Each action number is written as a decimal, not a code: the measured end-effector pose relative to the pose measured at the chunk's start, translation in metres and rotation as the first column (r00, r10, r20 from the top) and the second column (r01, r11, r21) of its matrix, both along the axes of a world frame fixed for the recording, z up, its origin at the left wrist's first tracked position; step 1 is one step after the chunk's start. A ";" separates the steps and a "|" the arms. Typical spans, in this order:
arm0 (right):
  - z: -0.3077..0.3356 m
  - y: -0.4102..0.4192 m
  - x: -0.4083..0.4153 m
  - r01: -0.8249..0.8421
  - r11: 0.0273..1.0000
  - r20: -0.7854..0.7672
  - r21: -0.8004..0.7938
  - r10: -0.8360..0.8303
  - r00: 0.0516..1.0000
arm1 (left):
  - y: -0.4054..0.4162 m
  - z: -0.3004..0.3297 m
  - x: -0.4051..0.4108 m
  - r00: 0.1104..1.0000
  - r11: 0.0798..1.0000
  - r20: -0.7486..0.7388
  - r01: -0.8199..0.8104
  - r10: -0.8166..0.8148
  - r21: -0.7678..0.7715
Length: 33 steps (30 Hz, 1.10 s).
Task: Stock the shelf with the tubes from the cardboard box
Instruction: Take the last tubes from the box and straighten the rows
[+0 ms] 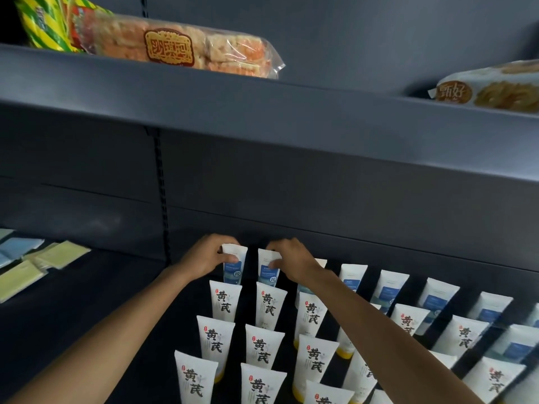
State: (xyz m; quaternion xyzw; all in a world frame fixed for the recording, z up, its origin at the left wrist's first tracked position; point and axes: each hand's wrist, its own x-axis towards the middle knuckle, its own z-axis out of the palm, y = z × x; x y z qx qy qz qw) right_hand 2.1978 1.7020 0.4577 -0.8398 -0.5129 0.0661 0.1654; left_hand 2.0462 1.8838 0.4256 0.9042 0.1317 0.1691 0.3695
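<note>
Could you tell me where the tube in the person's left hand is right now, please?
In the head view, the blue-labelled tube gripped by the left hand stands at the back of the leftmost column, beside the right hand's tube.

The shelf [262, 118] looks like painted metal, dark grey and matt, with a smooth face. The tubes [224, 301] look like soft plastic, white, smooth and a little glossy, with printed black characters; the ones at the back [234, 265] carry a blue printed label. On the upper shelf, the snack packet [186, 51] is wrapped in clear, shiny plastic film. The flat green and blue packs [58, 255] at the left look matt.
</note>
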 end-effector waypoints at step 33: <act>0.030 -0.151 0.088 0.030 0.999 0.033 0.012 -0.031 0.999 | -0.140 0.055 0.116 0.967 0.949 -0.207 0.197 -0.147 0.247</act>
